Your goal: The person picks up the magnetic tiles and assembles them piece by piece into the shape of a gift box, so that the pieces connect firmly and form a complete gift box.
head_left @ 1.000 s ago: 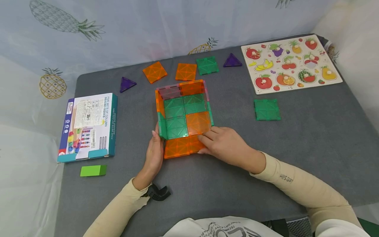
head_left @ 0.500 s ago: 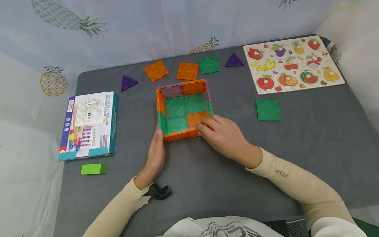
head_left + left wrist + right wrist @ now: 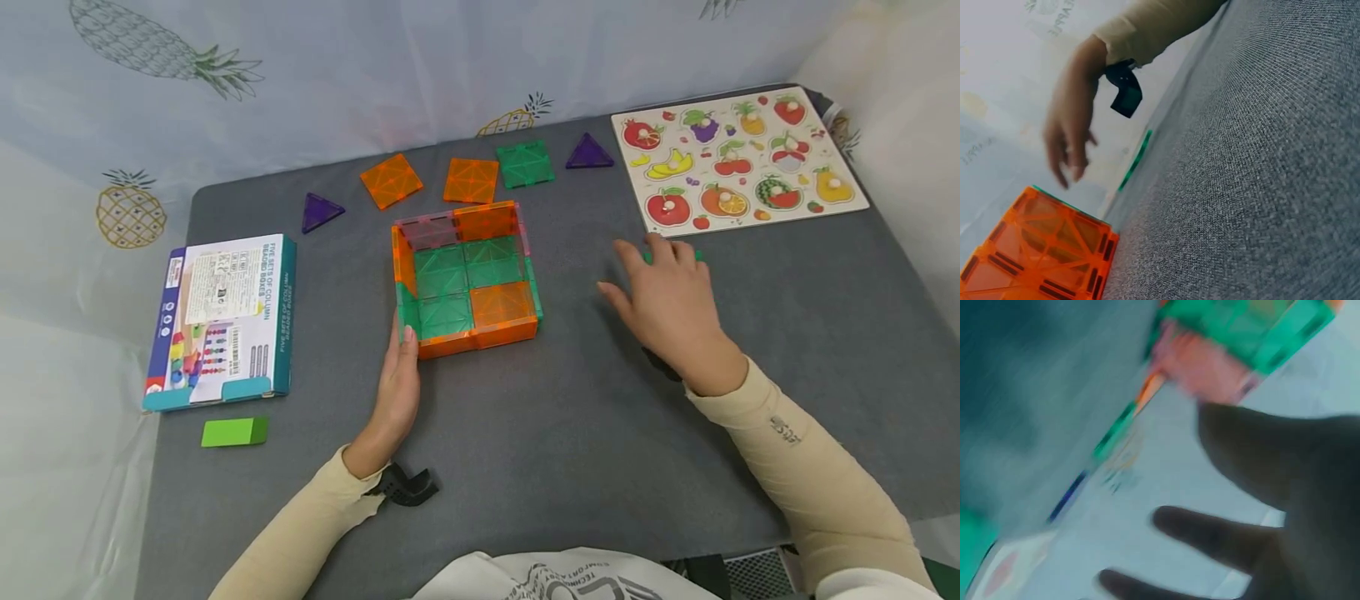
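An open-topped box of magnetic tiles [image 3: 507, 335] stands mid-table, with translucent orange, green and pink walls and a floor of green and orange squares. Along its left side rests my left hand [image 3: 397, 383], fingers extended against the green wall. My right hand [image 3: 670, 310] hovers with spread fingers to the right of the box, over a loose green square tile [image 3: 698, 255] that it mostly covers. In the left wrist view that green tile [image 3: 1136, 161] lies flat below the right hand [image 3: 1072, 125], with a gap between them. The right wrist view is blurred.
Behind the box lie two orange square tiles [image 3: 392, 181], a green square tile [image 3: 525, 164] and two purple triangles [image 3: 589, 152]. A fruit puzzle board [image 3: 738, 158] sits back right. At left are a boxed bead set [image 3: 225, 321] and a lime green block [image 3: 234, 432].
The orange front wall, earlier lying outward, was folded upright. My right hand then left it and moved right, over the loose green tile. The left hand stays at the box's side.
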`<state>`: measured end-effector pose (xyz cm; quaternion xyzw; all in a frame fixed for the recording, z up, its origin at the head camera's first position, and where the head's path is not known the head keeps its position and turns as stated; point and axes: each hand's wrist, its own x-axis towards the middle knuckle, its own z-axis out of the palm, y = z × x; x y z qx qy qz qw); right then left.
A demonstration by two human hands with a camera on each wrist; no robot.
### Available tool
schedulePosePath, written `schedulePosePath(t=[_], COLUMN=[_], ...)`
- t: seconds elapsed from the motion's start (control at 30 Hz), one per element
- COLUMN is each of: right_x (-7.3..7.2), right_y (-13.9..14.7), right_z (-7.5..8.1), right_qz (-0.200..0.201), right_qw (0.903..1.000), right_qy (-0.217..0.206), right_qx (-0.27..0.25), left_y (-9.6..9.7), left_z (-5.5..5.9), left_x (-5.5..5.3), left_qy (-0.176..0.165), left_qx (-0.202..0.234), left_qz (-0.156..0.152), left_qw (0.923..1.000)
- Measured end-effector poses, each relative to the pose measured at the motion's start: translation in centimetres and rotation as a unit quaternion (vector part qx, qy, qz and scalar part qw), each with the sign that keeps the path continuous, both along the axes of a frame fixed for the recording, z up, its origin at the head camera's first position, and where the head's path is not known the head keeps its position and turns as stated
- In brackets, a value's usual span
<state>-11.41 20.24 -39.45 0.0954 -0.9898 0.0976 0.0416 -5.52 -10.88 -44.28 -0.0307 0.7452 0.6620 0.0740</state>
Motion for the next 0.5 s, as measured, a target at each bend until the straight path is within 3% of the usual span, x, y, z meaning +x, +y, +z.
schedulePosePath(t=[0.17, 0.5], right_x=[-0.8, -2.1], right_y=[2.3, 3.6], right_z=[-1.1, -2.9], right_qz=[-0.093, -0.129], right_qw=[0.9916, 0.9803], right_qy=[-0.089, -0.149], right_qx=[0.015, 0.013], left_y=[-0.1, -0.3], left_z=[-0.2, -0.9], left_x=[-0.1, -0.4], left_qy=[0.009, 0.065], left_qx=[-0.004, -0.034], left_qz=[-0.003, -0.017], left_qw=[1.0, 0.9972])
